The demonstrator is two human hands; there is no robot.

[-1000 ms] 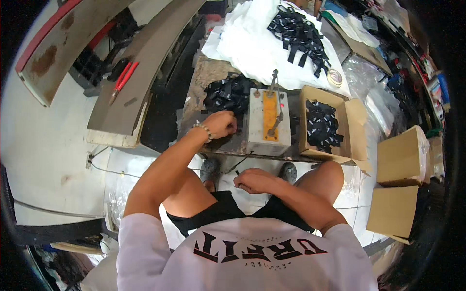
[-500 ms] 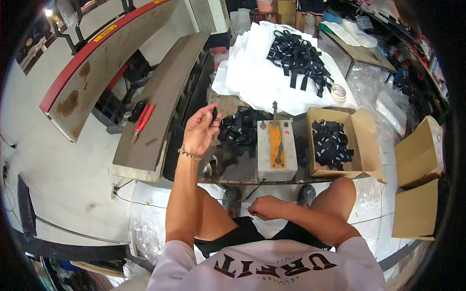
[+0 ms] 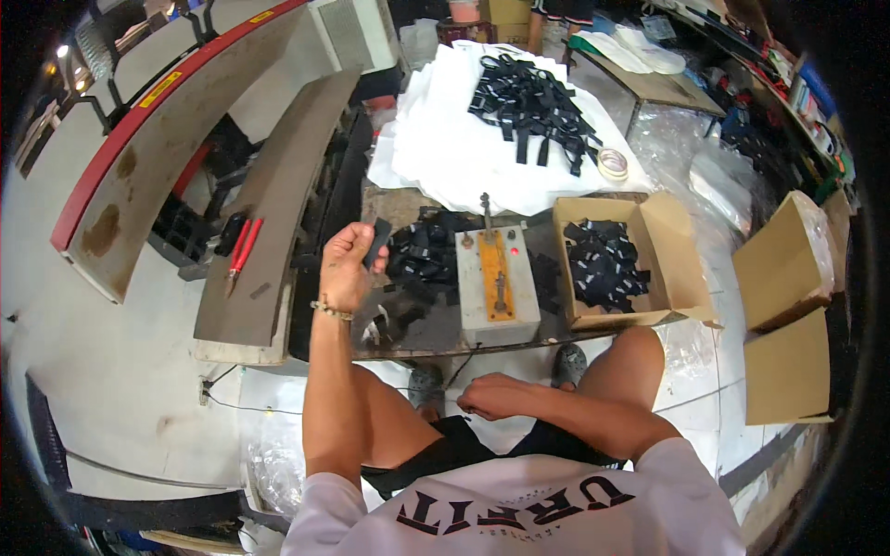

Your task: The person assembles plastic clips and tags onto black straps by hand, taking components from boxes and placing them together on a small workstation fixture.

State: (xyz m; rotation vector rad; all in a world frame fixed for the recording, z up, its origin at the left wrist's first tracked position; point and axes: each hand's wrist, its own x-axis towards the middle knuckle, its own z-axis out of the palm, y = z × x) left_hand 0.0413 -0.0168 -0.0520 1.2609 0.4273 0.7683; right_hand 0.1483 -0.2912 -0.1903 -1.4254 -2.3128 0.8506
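My left hand [image 3: 346,269] is raised over the left end of the workbench, thumb and fingers pinching a short black strap piece [image 3: 377,243]. The strap's flat face shows beside the fingertips. My right hand [image 3: 491,396] rests low over my lap, its fingers curled; whether anything is inside them is hidden. Next to the left hand lies a pile of black strap pieces [image 3: 423,255] on the bench. A grey box-shaped device [image 3: 521,301] with an orange-yellow top plate, an upright metal post and a lit red light stands right of that pile.
An open cardboard box [image 3: 681,250] with black strap pieces stands right of the device. Behind are white sheets [image 3: 426,139] bearing tangled black straps [image 3: 533,107] and a tape roll [image 3: 612,164]. Red-handled pliers [image 3: 244,246] lie on a brown board [image 3: 278,204] at left.
The whole view has shifted slightly. My left hand has come a little nearer to me, and the strap piece in it has turned to show its flat side. The right hand stays curled over my lap.
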